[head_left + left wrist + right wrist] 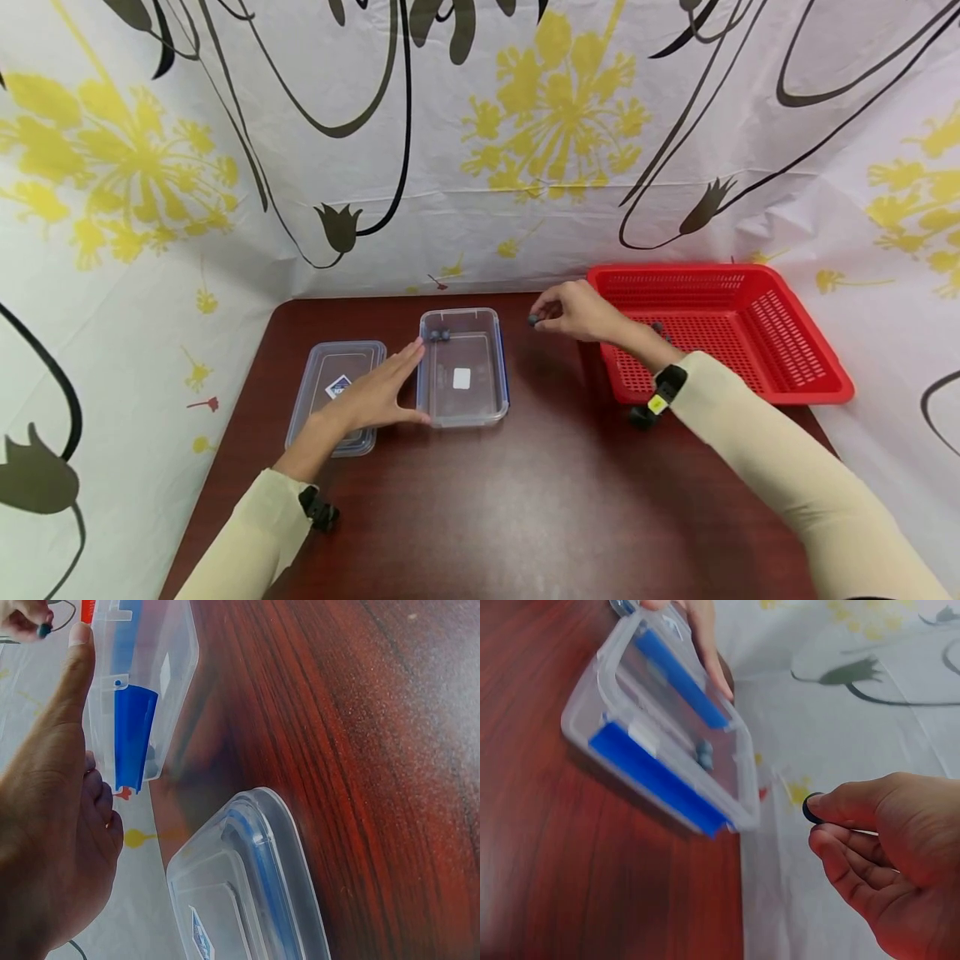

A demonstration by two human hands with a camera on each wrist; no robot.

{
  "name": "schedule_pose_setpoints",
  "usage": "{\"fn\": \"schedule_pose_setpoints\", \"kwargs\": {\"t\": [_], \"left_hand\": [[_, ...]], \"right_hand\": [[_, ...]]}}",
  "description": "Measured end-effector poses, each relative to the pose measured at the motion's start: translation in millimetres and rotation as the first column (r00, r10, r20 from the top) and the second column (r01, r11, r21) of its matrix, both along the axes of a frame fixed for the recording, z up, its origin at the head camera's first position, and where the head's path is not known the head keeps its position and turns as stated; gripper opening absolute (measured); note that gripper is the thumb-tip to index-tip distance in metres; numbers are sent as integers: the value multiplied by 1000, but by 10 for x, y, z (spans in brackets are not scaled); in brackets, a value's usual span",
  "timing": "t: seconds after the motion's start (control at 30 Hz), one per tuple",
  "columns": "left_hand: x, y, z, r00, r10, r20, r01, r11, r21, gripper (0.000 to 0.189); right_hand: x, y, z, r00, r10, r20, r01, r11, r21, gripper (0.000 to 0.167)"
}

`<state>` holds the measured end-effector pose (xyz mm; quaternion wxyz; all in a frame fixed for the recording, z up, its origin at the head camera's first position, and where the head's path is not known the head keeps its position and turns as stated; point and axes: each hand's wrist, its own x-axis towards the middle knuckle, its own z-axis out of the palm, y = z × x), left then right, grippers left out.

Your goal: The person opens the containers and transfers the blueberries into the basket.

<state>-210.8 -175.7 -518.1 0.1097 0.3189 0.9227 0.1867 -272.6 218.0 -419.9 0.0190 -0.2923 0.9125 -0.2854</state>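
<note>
My right hand [576, 310] pinches a blueberry [811, 808], small, round and dark, between thumb and fingertips. It is above the table between the clear plastic container [462, 408] and the red basket [806, 367]. The container stands uncovered, with blue side clips, and a couple of blueberries [440, 335] lie in its far left corner. Along its left side my left hand [378, 392] rests with straight, spread fingers and thumb against the wall. Beneath that forearm, partly hidden, is the clear lid [217, 892] with a blue-and-white sticker. More small dark pieces [660, 328] lie in the basket, partly behind my right arm.
The dark reddish-brown wooden table [480, 508] carries all of these things. A white cloth [450, 167] with yellow and grey flower prints hangs behind and at both sides. Each wrist wears a black strap with a small camera.
</note>
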Motion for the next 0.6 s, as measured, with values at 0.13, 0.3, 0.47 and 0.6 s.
{"fn": "schedule_pose_setpoints", "kwargs": {"t": [0.13, 0.3, 0.47, 0.6], "left_hand": [[0, -4, 6, 1000, 6, 7, -6, 1000, -6, 130], [-9, -12, -5, 1000, 4, 2, -4, 1000, -8, 129], [-12, -13, -12, 1000, 0, -4, 0, 1000, -11, 128], [-11, -8, -13, 1000, 3, -2, -3, 1000, -10, 129]], "right_hand": [[5, 334, 62, 1000, -29, -4, 29, 1000, -5, 13], [2, 718, 114, 995, -99, 5, 99, 995, 27, 14], [-15, 1060, 108, 987, -159, 21, 157, 986, 56, 13], [-51, 1329, 16, 981, -188, 48, 185, 981, 57, 13]]}}
